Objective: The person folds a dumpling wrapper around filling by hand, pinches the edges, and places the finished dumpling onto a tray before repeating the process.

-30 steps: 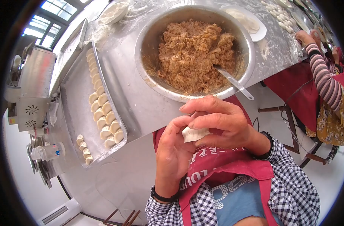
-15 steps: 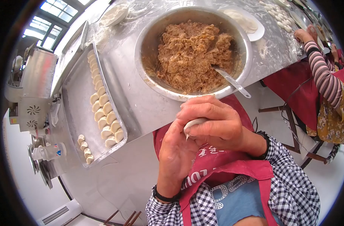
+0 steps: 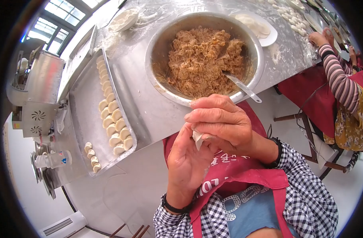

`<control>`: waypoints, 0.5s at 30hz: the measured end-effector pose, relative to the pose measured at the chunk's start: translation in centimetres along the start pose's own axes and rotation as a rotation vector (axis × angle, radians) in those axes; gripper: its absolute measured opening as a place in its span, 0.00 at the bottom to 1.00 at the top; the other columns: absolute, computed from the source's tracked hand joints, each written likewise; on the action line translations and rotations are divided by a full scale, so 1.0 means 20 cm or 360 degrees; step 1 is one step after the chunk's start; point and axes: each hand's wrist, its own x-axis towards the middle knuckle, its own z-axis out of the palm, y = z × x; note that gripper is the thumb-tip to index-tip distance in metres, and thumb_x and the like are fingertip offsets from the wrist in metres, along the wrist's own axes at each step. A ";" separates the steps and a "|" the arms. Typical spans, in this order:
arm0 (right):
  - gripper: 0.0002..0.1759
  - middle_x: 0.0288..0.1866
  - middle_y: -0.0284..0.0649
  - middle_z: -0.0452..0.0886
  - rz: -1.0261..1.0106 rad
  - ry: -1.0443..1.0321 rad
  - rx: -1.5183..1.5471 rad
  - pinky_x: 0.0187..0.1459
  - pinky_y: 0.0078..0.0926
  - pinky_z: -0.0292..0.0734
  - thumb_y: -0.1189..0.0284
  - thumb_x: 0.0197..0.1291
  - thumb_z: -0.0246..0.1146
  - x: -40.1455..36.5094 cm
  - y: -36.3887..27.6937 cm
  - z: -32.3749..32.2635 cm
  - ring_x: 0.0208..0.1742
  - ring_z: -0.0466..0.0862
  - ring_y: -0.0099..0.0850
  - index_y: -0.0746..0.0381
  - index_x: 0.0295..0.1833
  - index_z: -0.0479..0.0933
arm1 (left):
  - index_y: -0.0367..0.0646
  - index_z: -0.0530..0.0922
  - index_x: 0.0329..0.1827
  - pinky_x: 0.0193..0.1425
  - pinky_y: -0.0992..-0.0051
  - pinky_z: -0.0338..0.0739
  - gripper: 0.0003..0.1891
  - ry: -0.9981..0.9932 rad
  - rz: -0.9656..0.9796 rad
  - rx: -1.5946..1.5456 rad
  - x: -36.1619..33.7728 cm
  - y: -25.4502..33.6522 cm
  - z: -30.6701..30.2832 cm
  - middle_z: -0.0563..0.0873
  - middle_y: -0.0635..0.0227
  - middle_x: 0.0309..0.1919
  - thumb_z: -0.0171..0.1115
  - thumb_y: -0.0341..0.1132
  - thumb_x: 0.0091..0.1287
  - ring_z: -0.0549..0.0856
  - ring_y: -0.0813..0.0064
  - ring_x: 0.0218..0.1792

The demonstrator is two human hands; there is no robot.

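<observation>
Between my two hands a small white dumpling [image 3: 197,139] is pinched, mostly covered by the fingers. My right hand [image 3: 225,125] curls over it from the right, while my left hand [image 3: 187,158] supports it from the left and below. Just beyond the fingertips stands a large metal bowl [image 3: 150,65] of brown filling [image 3: 201,59], with a metal spoon [image 3: 245,88] leaning on its near right rim. Left of the bowl, a metal tray [image 3: 84,107] holds rows of white dumplings [image 3: 117,115].
A white plate of round wrappers [image 3: 255,25] sits behind the bowl at the right. At the back left is a bowl of flour [image 3: 124,20]. Dough pieces [image 3: 294,20] lie at the far right, near a co-worker's hands [image 3: 320,38]. A stool [image 3: 308,135] stands at the right.
My fingers have closed further over the dumpling, and less of it shows. The camera view has shifted slightly, so the bowl and tray appear a little lower.
</observation>
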 end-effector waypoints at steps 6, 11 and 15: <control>0.12 0.46 0.41 0.81 0.0167 0.0151 0.0023 0.48 0.36 0.72 0.70 0.46 0.64 0.05 -0.03 0.04 0.52 0.78 0.40 0.65 0.36 0.78 | 0.38 0.65 0.60 0.57 0.72 0.69 0.19 -0.0009 -0.0003 0.0073 0.00 0.02 0.01 0.74 0.66 0.54 0.37 0.41 0.74 0.74 0.75 0.53; 0.10 0.46 0.40 0.81 0.0005 0.0045 -0.0129 0.49 0.38 0.71 0.73 0.45 0.64 0.04 -0.01 0.03 0.52 0.78 0.41 0.65 0.34 0.79 | 0.39 0.65 0.60 0.56 0.74 0.69 0.19 0.0224 -0.0014 -0.0134 0.02 0.01 0.04 0.74 0.67 0.53 0.39 0.41 0.73 0.75 0.75 0.51; 0.10 0.47 0.41 0.80 0.0012 0.0042 -0.0202 0.49 0.38 0.71 0.74 0.44 0.63 0.06 0.01 0.08 0.50 0.78 0.42 0.65 0.35 0.78 | 0.39 0.61 0.62 0.61 0.69 0.69 0.20 -0.0261 0.0059 -0.0458 0.03 0.02 -0.12 0.72 0.63 0.57 0.43 0.40 0.72 0.74 0.70 0.56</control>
